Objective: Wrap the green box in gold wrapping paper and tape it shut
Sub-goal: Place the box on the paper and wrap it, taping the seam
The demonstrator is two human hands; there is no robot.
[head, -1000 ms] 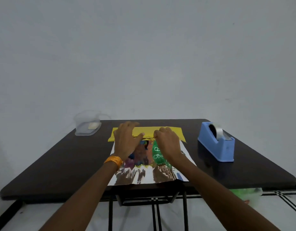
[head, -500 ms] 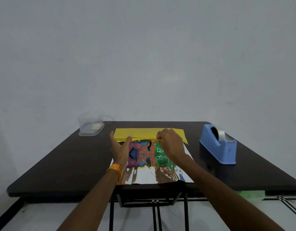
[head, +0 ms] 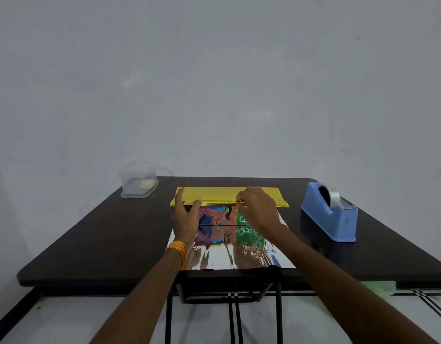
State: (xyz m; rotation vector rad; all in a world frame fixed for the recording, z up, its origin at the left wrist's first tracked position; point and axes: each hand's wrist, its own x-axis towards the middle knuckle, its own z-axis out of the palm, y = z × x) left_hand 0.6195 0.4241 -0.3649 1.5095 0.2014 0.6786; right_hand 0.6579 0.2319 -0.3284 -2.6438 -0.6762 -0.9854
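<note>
The box, green on its right side with a colourful picture on the rest, lies on the wrapping paper, whose silver inner side mirrors it. The paper's far flap is turned over the box's far edge and shows gold. My left hand rests against the box's left end, thumb and fingers spread on the gold flap. My right hand pinches the flap's edge above the green part of the box.
The dark table carries a blue tape dispenser at the right and a clear plastic container at the far left. The paper's near edge reaches the table's front edge. A grey wall stands behind.
My left hand slid from the top of the flap to the box's left end. My right hand stayed pinching the flap's edge. The camera tilted slightly.
</note>
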